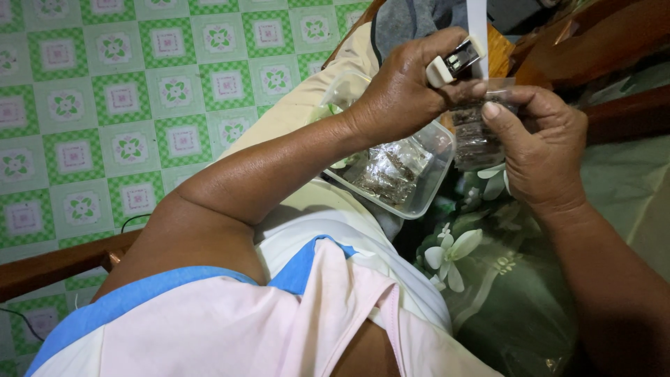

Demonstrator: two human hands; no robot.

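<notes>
My left hand [405, 87] grips a small white and black stapler [457, 59] near the top middle. My right hand [541, 150] pinches the top of a small clear plastic bag [474, 132] filled with dark bits. The stapler's mouth sits right at the bag's upper edge, where the two hands meet. Below them, on my lap, rests a clear plastic container [426, 199] holding several similar small filled bags [387, 174].
A green cloth with white flowers [474, 279] covers my right leg. The floor [105, 105] at the left has green and white patterned tiles. Brown wooden furniture rails [600, 42] run along the upper right and another wooden rail [49, 265] along the lower left.
</notes>
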